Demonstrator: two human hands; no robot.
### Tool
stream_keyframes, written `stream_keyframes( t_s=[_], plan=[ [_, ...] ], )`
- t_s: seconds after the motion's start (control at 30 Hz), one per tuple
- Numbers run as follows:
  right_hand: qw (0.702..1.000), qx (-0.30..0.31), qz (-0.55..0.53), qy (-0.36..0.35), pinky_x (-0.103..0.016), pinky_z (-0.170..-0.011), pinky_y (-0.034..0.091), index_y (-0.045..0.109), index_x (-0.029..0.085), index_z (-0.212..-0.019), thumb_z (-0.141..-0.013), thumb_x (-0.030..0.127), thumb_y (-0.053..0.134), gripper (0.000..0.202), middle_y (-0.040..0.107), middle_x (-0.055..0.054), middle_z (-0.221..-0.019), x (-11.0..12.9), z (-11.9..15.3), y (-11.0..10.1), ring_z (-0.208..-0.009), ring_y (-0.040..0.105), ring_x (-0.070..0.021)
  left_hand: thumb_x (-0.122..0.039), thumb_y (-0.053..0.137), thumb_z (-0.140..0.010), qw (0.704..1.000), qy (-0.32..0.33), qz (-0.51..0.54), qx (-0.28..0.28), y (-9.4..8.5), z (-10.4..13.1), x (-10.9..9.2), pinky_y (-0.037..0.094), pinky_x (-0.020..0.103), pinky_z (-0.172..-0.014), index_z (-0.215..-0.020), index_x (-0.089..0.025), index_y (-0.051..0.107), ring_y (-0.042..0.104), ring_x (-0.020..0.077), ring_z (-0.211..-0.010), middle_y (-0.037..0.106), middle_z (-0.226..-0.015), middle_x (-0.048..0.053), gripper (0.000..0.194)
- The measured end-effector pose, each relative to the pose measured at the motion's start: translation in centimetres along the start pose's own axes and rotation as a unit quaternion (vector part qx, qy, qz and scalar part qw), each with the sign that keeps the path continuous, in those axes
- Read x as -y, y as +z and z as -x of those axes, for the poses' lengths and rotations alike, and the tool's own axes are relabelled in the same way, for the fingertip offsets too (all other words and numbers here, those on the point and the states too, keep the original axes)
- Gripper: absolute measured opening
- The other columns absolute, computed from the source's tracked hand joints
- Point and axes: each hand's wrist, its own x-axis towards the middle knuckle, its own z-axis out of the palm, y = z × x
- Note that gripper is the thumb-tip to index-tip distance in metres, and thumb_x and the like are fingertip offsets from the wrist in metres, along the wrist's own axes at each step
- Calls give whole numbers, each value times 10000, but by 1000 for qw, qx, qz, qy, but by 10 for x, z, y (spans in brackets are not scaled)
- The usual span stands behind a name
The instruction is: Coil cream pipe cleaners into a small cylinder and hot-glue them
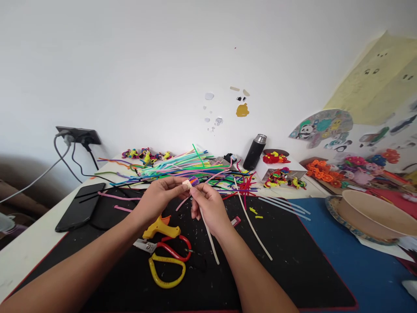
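Note:
Near the middle, my left hand [164,194] pinches one side of a small purple, orange and cream piece [192,181]. My right hand [208,204] has its fingers closed at the other side of the same piece. From below my right hand a cream pipe cleaner [210,241] hangs down towards the black mat [260,282]. Another cream pipe cleaner [254,228] lies on the mat to the right. Scissors [167,258] with red and yellow handles and a yellow glue gun [162,228] lie below my left hand.
Behind my hands lies a heap of colourful pipe cleaners [182,167]. A black phone [81,206] is at the left, a black bottle [255,152] stands by the wall, and a round tray [335,213] with a bowl [378,211] sits at the right.

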Motion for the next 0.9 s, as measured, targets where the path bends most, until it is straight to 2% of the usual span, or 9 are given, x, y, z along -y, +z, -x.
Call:
stream_keyframes(
  t_s=[0.4,0.63,0.9],
  plan=[
    [1000,-10,9,1,-169,-340,337,592,207,-810,-834,549,764,383,550,83,-481,5,0,-2,-359,521,-96,-428,974,-643,994,-38,100,3,2,1,1,549,260,-703,-841,-189,830,683,159,-703,775,-788,29,342],
    [1000,14,-17,14,-163,-329,320,578,205,-782,-813,582,786,432,553,80,-475,5,-1,-2,-344,506,-87,-424,923,-731,998,-13,66,8,1,3,1,518,239,-670,-843,-176,825,657,145,-683,751,-754,34,290],
    [998,35,-41,28,-166,-330,323,612,202,-892,-811,598,801,446,574,81,-487,4,-1,-3,-355,514,-93,-368,942,-661,983,-84,160,20,6,7,-5,505,228,-578,-758,-153,790,635,142,-614,720,-680,44,280]
  ],
)
